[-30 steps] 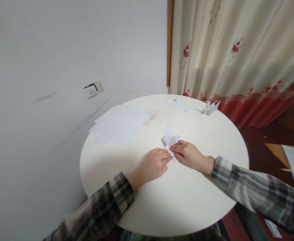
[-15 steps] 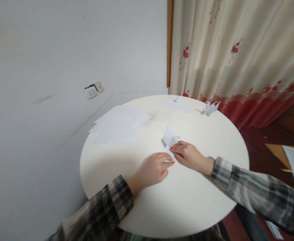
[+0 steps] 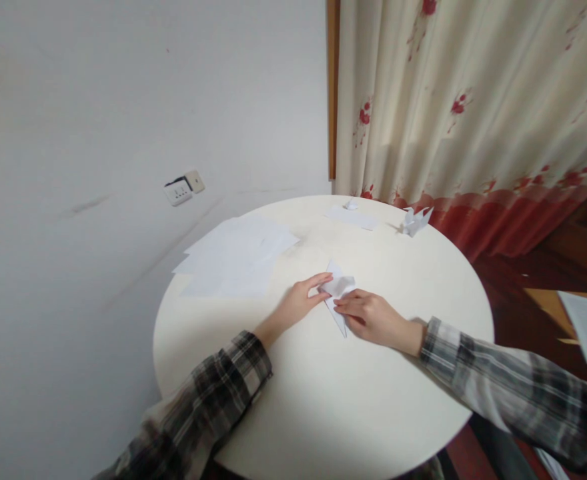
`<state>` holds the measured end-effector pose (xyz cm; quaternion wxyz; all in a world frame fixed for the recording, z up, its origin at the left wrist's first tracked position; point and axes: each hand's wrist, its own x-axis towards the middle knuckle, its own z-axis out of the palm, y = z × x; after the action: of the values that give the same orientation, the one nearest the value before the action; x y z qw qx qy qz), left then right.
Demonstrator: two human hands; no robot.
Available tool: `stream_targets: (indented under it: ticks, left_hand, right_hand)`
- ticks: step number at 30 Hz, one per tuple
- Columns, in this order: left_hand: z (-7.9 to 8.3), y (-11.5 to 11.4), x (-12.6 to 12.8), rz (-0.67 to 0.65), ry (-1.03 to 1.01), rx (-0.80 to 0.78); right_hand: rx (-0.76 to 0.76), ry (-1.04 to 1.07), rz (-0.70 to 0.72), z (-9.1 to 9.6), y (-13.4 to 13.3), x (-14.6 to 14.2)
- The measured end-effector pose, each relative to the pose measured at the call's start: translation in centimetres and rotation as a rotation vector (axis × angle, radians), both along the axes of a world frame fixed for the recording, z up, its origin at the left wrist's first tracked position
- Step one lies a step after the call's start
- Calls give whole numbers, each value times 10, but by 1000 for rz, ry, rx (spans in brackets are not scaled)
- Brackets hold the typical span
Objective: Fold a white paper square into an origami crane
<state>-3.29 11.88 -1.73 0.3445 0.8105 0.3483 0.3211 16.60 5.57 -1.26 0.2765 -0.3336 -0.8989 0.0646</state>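
Observation:
A small folded sheet of white paper (image 3: 339, 287) lies on the round white table (image 3: 343, 400), with one point toward the far side and a narrow point toward me. My left hand (image 3: 301, 300) grips its left edge, thumb and fingers at the upper folds. On the right lower edge, my right hand (image 3: 371, 316) pinches the paper, its fingertips pressed together near the narrow point. Part of the folds is hidden beneath the fingers of both hands.
Several loose white sheets (image 3: 233, 250) overlap at the table's far left. A folded paper crane (image 3: 415, 221) stands at the far right. Near the back edge a smaller folded paper piece (image 3: 350, 205) sits by a flat sheet (image 3: 358, 219). A wall and a curtain (image 3: 453, 133) border the table.
My left hand has moved up from the paper's near point to its upper left edge, so the narrow point now shows. My right hand keeps its hold. The view has shifted slightly.

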Motion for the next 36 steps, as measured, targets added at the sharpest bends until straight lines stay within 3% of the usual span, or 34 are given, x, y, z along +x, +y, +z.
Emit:
stream_targets:
  ticks: [7, 12, 25, 29, 32, 36]
  left_hand:
    - [-5, 21, 18, -115, -262, -384]
    - [-8, 22, 25, -22, -370, -467]
    - [-11, 13, 10, 28, -121, -224]
    - [-12, 13, 10, 5, -105, -169]
    - [-10, 12, 10, -27, -82, -135]
    - [-8, 11, 11, -43, -51, -113]
  right_hand:
    - [-1, 13, 1, -3, 0, 2]
    - [3, 6, 3, -1, 0, 2]
    - [-21, -1, -12, -2, 2, 2]
    - [-76, 90, 1, 0, 2, 4]
    - [-149, 212, -115, 3, 0, 6]
    - [-108, 265, -349, 5, -1, 6]
